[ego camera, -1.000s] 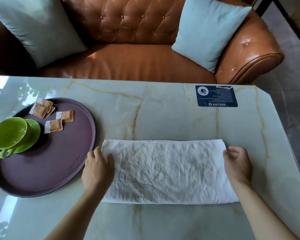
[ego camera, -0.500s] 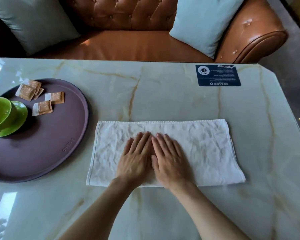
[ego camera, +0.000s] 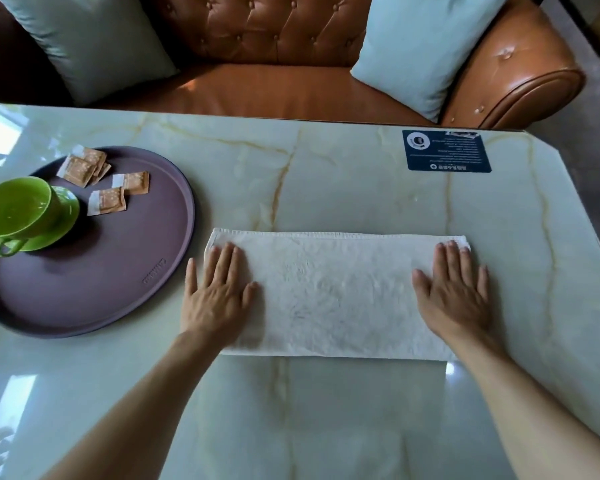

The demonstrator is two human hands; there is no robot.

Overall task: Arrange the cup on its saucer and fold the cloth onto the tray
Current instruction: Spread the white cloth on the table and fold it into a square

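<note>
A white cloth (ego camera: 336, 292) lies folded into a long rectangle on the marble table, right of the tray. My left hand (ego camera: 219, 292) rests flat on its left end, fingers spread, thumb over the table. My right hand (ego camera: 456, 292) lies flat on its right end, fingers spread. Neither hand grips anything. A green cup (ego camera: 14, 211) stands on its green saucer (ego camera: 65, 216) at the left side of the round purple tray (ego camera: 118, 271), its handle toward me.
Several orange sachets (ego camera: 106, 181) lie on the far part of the tray. A dark blue card (ego camera: 445, 150) sits near the table's far right corner. A brown leather sofa (ego camera: 274, 39) with two pale cushions stands behind the table (ego camera: 326, 188).
My hands went from the cloth's ends to its middle, side by side, then slid apart to the two ends, pressing it flat. The view shifted a little.
</note>
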